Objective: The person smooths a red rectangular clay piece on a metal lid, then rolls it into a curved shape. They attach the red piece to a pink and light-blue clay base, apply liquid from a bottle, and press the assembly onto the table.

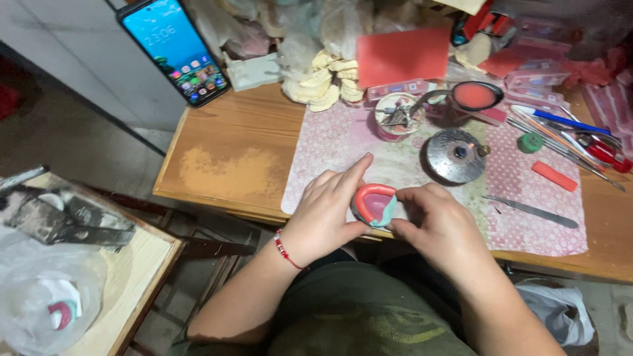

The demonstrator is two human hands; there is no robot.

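We are holding a pink wax rim on a teal dental cast (376, 204) at the desk's (231, 158) near edge, left hand (328, 217) and right hand (440, 227) both gripping it between fingers and thumbs.

light: even, fairly bright | shadows: soft | glare: phone screen (177, 49) | edges: wide-angle stretch, slightly soft

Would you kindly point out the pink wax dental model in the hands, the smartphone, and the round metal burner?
pink wax dental model (376, 203), head view, its pink arch.
smartphone (175, 49), head view, screen middle.
round metal burner (455, 155), head view, its domed top.
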